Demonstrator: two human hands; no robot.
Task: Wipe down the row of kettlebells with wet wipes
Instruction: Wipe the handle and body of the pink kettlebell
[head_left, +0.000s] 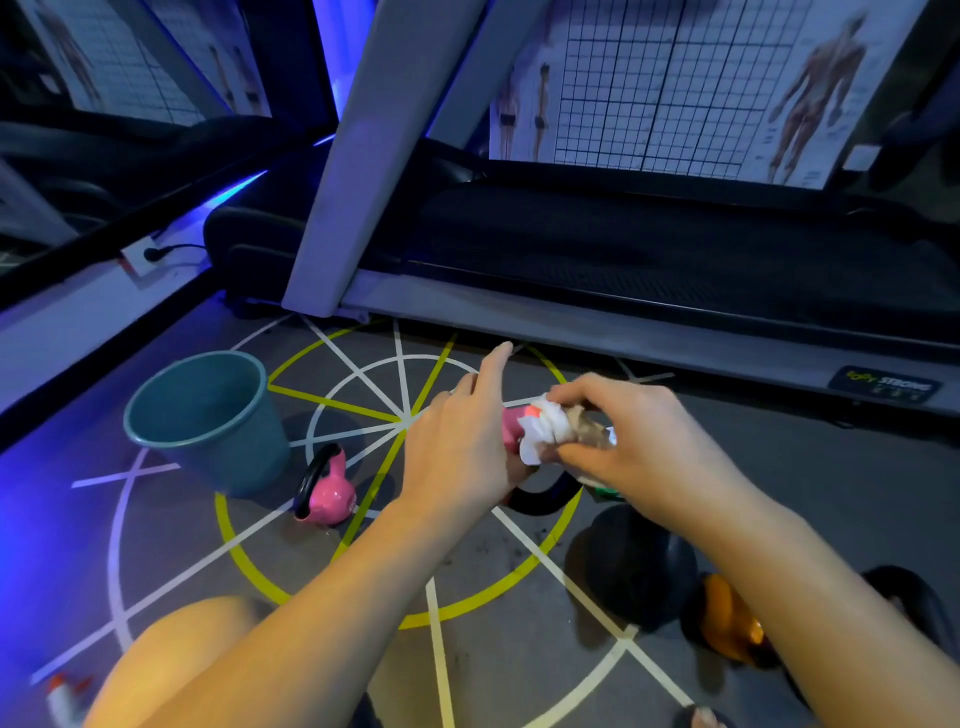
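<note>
A treadmill (623, 249) fills the upper half of the frame, and the marked floor (467, 597) below it carries the row. A teal bucket (208, 421) sits centre left, probably kept close for spent wipes. A black kettlebell (639, 566) and an orange kettlebell (727, 623) wait at lower right, and a small pink kettlebell (327, 493) rests beside the bucket. At centre, the left hand (457, 441) grips a second pink kettlebell (511, 428) off the floor, likely to expose every side. The right hand (639, 447) pinches a crumpled wet wipe (540, 431) against it.

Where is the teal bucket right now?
Head view, left of centre: the teal bucket sits just left of the small pink kettlebell, well left of the left hand.
</note>
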